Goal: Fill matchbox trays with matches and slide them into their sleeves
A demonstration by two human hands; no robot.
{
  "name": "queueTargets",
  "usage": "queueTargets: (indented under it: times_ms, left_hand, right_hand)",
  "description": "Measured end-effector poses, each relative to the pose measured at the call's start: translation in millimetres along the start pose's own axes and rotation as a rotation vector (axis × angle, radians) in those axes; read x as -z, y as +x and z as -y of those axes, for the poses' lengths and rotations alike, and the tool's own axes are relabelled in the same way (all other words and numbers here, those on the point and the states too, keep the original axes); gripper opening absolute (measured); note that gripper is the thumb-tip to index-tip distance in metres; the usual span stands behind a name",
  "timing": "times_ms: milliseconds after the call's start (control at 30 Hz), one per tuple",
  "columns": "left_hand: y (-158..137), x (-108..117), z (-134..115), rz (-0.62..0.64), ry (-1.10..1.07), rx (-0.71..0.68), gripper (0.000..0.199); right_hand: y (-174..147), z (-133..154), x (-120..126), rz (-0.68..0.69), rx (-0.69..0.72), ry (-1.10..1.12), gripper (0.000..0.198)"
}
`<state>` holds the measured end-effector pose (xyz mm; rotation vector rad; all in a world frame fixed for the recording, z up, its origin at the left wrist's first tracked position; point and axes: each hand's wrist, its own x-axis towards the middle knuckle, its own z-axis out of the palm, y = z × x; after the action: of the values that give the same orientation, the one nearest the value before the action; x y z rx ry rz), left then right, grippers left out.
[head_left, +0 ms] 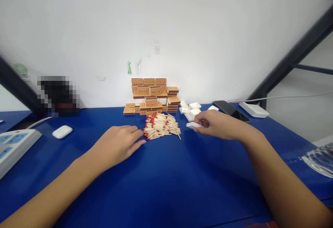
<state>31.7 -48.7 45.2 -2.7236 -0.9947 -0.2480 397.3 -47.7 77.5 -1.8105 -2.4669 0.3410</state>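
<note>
My right hand [217,124] pinches a small white matchbox tray [193,125] between thumb and fingers, at the near side of a heap of similar white trays [194,106]. My left hand [121,141] lies low over the table with its thumb apart from the fingers. Its fingertips reach the left edge of a pile of red-tipped matches [162,126]; whether they press on any match I cannot make out. Behind the pile, many orange-brown matchboxes [148,82] with red lettering are stacked against the wall.
On the blue table [156,186], a black phone [231,110] and a white box [254,110] lie at the right. A white earbud case [62,132] and a power strip [18,144] are on the left. Clear plastic [319,160] sits at the right edge.
</note>
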Motion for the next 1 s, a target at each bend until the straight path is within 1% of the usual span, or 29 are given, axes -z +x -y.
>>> queueTargets:
  times_ms: [33, 100, 167, 200, 233, 300, 367, 433, 500, 567, 633, 767, 867, 1000]
  left_hand:
    - [0, 0, -4, -0.018, -0.018, -0.014, 0.029]
    - [0, 2, -13, -0.05, -0.079, -0.035, 0.029]
    - [0, 4, -23, -0.082, -0.175, -0.008, 0.032]
    - [0, 5, -27, -0.083, -0.22, 0.016, 0.035]
    - [0, 7, -30, -0.073, -0.259, 0.042, 0.04]
    - [0, 10, -33, -0.028, -0.317, 0.078, 0.047]
    - [0, 11, -31, 0.028, -0.345, 0.103, 0.048]
    - [1, 11, -28, 0.073, -0.36, 0.125, 0.045]
    - [2, 9, -27, 0.091, -0.378, 0.147, 0.044]
    - [3, 6, -27, 0.082, -0.401, 0.175, 0.045]
    - [4, 2, -29, 0.073, -0.425, 0.205, 0.047]
    - [3, -3, -33, 0.063, -0.45, 0.224, 0.051]
    - [3, -7, -35, 0.057, -0.444, 0.196, 0.043]
    - [3, -7, -35, 0.059, -0.431, 0.18, 0.035]
  right_hand:
    - [-2, 11, -1, -0.016, 0.038, 0.008, 0.017]
    - [-7, 36, -5, -0.024, 0.174, 0.076, 0.012]
    - [-10, 64, -16, -0.04, 0.29, 0.13, 0.013]
    - [-11, 76, -23, -0.06, 0.348, 0.145, 0.01]
    - [-12, 87, -30, -0.074, 0.402, 0.158, 0.004]
    - [-12, 100, -44, -0.077, 0.475, 0.159, 0.009]
    - [-10, 104, -52, -0.091, 0.513, 0.204, 0.012]
    - [-6, 100, -54, -0.149, 0.514, 0.293, 0.01]
    - [0, 93, -52, -0.259, 0.47, 0.353, 0.007]
    - [11, 86, -50, -0.372, 0.402, 0.342, 0.007]
    - [25, 82, -51, -0.425, 0.359, 0.287, 0.005]
    - [46, 80, -59, -0.436, 0.349, 0.122, 0.009]
    - [52, 83, -63, -0.399, 0.332, 0.069, 0.009]
    - [51, 85, -63, -0.372, 0.285, -0.003, 0.011]
